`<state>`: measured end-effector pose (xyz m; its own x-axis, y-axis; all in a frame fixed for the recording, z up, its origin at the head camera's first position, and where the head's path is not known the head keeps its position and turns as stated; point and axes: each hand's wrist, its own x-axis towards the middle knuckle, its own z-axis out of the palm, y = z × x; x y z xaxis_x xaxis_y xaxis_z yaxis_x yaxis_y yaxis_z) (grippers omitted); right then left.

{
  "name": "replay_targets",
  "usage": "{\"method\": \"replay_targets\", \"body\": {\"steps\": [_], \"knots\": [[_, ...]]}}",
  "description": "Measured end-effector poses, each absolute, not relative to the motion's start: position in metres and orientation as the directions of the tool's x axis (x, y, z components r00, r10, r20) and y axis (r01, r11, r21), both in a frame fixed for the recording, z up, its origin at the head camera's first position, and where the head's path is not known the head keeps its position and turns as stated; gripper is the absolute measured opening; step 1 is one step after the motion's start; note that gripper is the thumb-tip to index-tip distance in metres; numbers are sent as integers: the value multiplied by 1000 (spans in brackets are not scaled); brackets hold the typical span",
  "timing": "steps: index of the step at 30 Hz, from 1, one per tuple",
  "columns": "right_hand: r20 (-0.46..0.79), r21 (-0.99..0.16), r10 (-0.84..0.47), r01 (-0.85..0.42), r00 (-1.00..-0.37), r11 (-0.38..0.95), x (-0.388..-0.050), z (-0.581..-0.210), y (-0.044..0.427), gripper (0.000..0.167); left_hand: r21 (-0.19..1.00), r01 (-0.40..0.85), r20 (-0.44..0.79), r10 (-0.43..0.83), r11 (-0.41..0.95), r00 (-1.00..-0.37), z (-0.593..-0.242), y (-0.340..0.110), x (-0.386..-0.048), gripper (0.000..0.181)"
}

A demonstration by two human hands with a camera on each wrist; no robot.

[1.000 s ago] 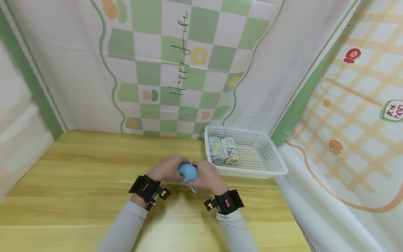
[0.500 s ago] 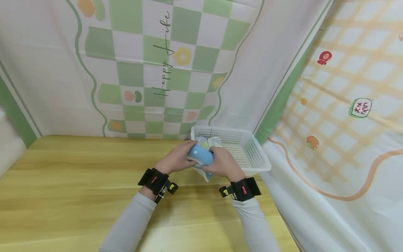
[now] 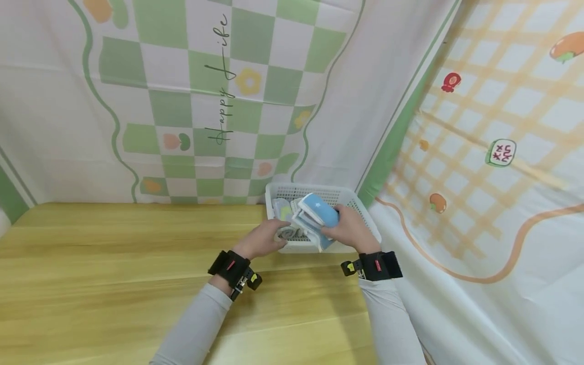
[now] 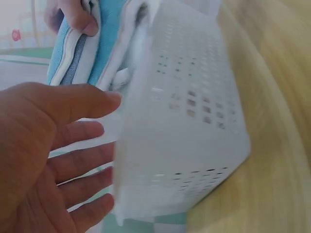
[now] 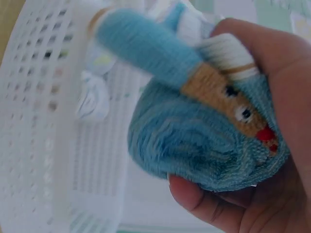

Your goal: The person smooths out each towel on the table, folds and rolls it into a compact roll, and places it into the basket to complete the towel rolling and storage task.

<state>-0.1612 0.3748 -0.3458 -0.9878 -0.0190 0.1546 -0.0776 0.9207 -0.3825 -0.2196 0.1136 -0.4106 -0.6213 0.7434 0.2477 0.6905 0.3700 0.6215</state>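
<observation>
My right hand grips a rolled blue towel with white edges, held tilted over the white plastic basket. In the right wrist view, thumb and fingers wrap the roll; a brown animal face with a red nose shows on it, and a loose end sticks out. My left hand is at the basket's front left corner. In the left wrist view its fingers are spread and slightly bent beside the basket rim, holding nothing; whether they touch the rim is unclear. Other rolled towels lie at the basket's left end, partly hidden.
The basket stands at the right rear of a wooden table. Behind it hangs a green-and-white checked curtain. An orange-checked cloth drapes along the right side.
Both hands moved right to the basket. The blue towel, earlier held between both hands, is now in my right hand alone above the basket; the left hand has let go. The head view has turned right.
</observation>
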Motion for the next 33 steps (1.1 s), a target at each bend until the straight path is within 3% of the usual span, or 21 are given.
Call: {"method": "replay_targets", "body": {"steps": [9,16,24,27,33], "knots": [[65,-400,33,5,-997,916,-192,-349,408,67,616,685,242,735,388,-634,-420,108,-226,22],[-4,-368,34,33,-999,929,-221,-345,432,60,596,700,245,741,393,-625,-422,111,-233,20],[-198,-348,67,134,-978,928,-251,-351,440,49,579,690,206,741,434,-639,-419,111,-235,20],[-257,-282,84,158,-963,946,-260,-355,441,46,568,698,209,743,437,-635,-417,112,-233,20],[-358,-146,86,147,-930,978,-277,-366,454,63,524,731,217,761,437,-611,-420,120,-228,21]]}}
